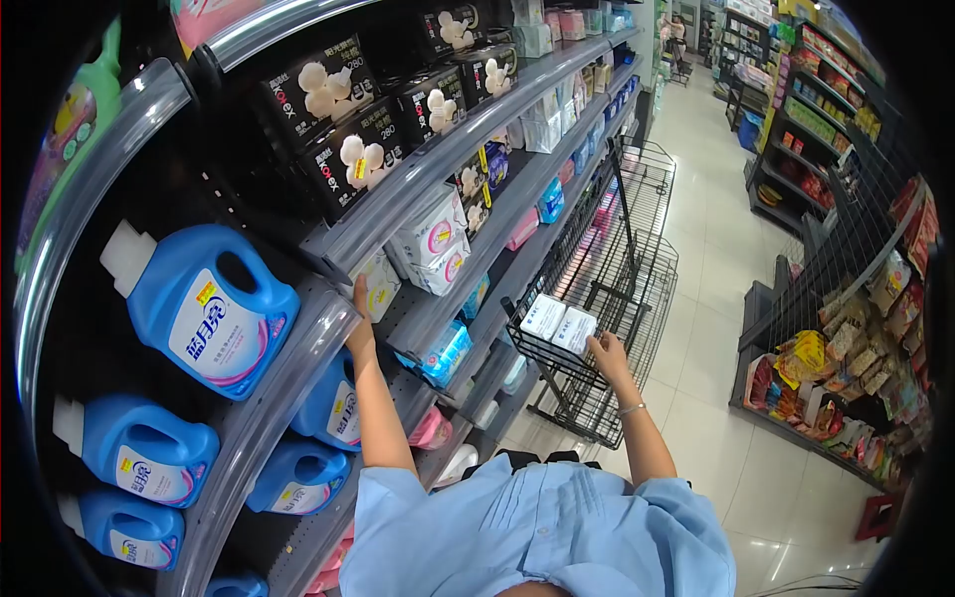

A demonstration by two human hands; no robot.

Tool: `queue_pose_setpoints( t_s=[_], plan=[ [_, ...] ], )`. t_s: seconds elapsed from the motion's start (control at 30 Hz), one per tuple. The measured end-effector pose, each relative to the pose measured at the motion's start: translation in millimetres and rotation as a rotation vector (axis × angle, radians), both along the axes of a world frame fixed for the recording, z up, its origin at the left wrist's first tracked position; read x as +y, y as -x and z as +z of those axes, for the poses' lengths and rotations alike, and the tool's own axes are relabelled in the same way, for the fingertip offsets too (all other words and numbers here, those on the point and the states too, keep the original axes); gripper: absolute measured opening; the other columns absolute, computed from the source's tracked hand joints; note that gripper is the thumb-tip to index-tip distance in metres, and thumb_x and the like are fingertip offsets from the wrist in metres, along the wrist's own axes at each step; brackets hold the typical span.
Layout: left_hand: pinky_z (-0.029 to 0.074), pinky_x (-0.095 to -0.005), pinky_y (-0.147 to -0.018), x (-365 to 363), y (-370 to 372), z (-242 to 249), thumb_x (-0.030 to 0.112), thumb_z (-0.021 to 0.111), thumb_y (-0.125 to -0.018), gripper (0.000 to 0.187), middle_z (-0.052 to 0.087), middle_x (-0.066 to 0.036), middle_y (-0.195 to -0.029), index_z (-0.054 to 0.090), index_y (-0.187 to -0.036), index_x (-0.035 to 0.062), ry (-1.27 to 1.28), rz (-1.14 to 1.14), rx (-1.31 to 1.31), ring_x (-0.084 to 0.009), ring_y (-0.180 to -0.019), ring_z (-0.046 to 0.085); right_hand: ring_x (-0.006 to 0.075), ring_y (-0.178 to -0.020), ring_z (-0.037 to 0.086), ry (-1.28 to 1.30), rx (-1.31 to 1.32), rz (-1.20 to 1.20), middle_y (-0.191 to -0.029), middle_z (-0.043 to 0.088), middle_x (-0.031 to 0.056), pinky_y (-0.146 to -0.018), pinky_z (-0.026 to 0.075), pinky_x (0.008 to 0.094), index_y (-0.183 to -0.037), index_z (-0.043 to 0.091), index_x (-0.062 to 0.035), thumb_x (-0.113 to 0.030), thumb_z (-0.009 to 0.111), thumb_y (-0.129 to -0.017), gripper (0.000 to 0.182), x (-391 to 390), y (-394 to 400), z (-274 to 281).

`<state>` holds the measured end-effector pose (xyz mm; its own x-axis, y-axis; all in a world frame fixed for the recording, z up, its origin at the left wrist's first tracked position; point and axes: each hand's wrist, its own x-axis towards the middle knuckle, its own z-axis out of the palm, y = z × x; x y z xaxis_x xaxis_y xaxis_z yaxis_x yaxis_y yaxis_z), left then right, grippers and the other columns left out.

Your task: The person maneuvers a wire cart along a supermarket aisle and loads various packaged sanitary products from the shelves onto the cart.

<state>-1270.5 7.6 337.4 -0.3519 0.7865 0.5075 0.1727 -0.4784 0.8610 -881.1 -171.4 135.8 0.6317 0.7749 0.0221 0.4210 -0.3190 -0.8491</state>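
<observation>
My left hand [360,310] reaches up to the shelf on the left and touches the near side of a white pack with a green-yellow print [380,287]. One finger points up along the pack; the others are hidden. Beside it stand white and pink packs of sanitary pads [435,237]. My right hand [607,356] is over a wire shopping cart [597,413], its fingers closed at the right edge of a white ABC pack [574,330]. A second white ABC pack [542,316] lies right next to that one, in the cart's near end.
Blue detergent jugs [214,308] fill the shelves at left. Black Kotex boxes [358,159] sit higher up. A tiled aisle [696,249] runs ahead, right of the cart. Snack bags [846,358] hang and lie on a rack at right. A person [677,35] is far back.
</observation>
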Motion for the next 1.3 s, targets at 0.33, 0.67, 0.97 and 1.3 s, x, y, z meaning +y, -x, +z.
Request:
queue_pose_setpoints(
  t_s=[0.33,0.67,0.97,1.3],
  plan=[
    [0.045,-0.0344,-0.085,-28,-26,0,0.016,0.074,-0.078,0.037,0.062,-0.015,-0.100,0.058,-0.103,-0.0071,-0.201,0.013,-0.244,-0.0221,-0.089,0.059,0.0242,-0.100,0.055,-0.212,0.177,-0.115,-0.112,0.053,0.0167,-0.085,0.044,0.0325,-0.116,0.053,0.0022,-0.027,0.059,-0.087,0.042,-19,8,36],
    [0.028,-0.0417,-0.105,-76,-40,-37,-0.004,0.071,-0.071,0.089,0.033,-0.019,-0.136,0.011,-0.136,-0.0014,-0.345,0.115,0.007,-0.0286,-0.125,0.035,0.0222,-0.102,0.049,-0.573,-0.053,-0.246,-0.113,0.049,0.0128,-0.086,0.041,0.0321,-0.106,0.054,-0.0017,-0.011,0.056,-0.085,0.023,-41,41,88],
    [0.027,-0.0510,-0.105,-183,-95,-84,-0.002,0.073,-0.070,0.089,0.039,-0.024,-0.129,0.011,-0.133,0.0011,-0.411,-0.012,0.214,-0.0369,-0.123,0.038,0.0172,-0.108,0.049,-0.496,0.582,0.585,-0.121,0.047,0.0084,-0.091,0.041,0.0299,-0.128,0.039,-0.0041,-0.017,0.055,-0.090,0.043,-68,120,132],
    [0.020,-0.0479,-0.107,-222,-141,-93,0.020,0.079,-0.066,0.082,0.042,-0.016,-0.132,0.034,-0.130,-0.0027,-0.121,-0.579,0.563,-0.0345,-0.126,0.036,0.0211,-0.120,0.044,-0.504,1.101,0.298,-0.130,0.039,0.0100,-0.096,0.042,0.0362,-0.138,0.016,-0.0092,-0.021,0.061,-0.083,0.072,-94,85,119]
  ],
)
